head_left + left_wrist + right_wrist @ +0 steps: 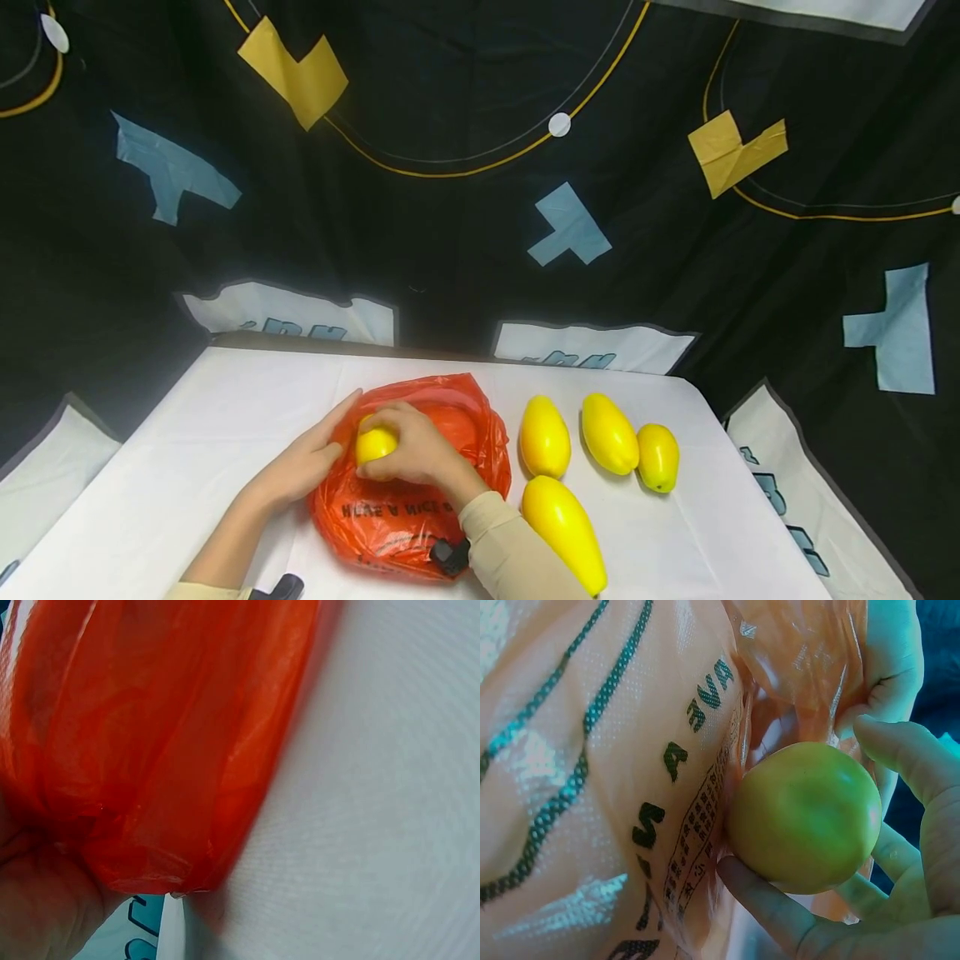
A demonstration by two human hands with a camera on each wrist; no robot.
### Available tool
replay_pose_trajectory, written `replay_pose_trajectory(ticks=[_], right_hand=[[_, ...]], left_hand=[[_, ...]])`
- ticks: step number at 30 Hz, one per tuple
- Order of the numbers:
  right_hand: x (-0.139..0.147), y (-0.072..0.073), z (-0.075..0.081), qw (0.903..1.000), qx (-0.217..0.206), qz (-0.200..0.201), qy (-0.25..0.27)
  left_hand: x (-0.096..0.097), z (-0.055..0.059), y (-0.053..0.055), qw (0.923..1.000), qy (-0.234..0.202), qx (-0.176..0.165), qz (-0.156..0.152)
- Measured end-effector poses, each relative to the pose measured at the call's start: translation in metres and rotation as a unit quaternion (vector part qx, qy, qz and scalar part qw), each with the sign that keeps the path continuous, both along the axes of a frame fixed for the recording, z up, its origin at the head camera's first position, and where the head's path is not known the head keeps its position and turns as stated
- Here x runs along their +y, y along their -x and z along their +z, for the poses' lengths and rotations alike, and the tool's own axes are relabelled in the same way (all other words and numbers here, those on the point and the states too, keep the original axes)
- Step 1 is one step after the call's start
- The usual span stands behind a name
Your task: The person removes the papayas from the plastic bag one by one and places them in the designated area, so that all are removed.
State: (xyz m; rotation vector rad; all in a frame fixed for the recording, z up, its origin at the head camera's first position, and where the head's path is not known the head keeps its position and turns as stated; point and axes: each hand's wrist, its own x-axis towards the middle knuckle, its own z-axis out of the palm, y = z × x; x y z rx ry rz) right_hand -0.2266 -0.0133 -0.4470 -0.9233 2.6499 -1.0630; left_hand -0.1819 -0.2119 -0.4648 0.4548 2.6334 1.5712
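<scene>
A red plastic bag (397, 525) with dark printed lettering lies on the table, its mouth facing up. At its left rim my left hand (296, 467) holds the plastic, thumb on the near side and fingers stretched along the edge. My right hand (412, 446) reaches over the bag and grips a smooth, rounded yellow fruit (375, 444) at the mouth. In the right wrist view, fingers and thumb surround this fruit (806, 817), close against the printed plastic. The left wrist view shows mostly the bag's side (165, 750), with part of the left hand (45, 900) at its edge.
Several glossy yellow oblong fruits lie right of the bag: one upright-lying fruit (545, 437), a longer one (566, 533) nearer me, and others (609, 433) farther right. The white table (720, 517) ends at a dark patterned curtain (450, 250) behind.
</scene>
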Motion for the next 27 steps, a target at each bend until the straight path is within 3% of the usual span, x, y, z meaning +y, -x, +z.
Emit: replay_pose_trajectory(ticks=[10,27], right_hand=[[0.008,0.001,0.003,0.9998,0.020,0.004,-0.001],[0.031,-0.005,0.034,0.9988,0.037,0.004,0.033]], left_hand=[[0.000,-0.001,-0.001,1.0000,0.003,-0.001,-0.001],[0.001,0.004,-0.001,0.9999,0.011,-0.010,0.001]])
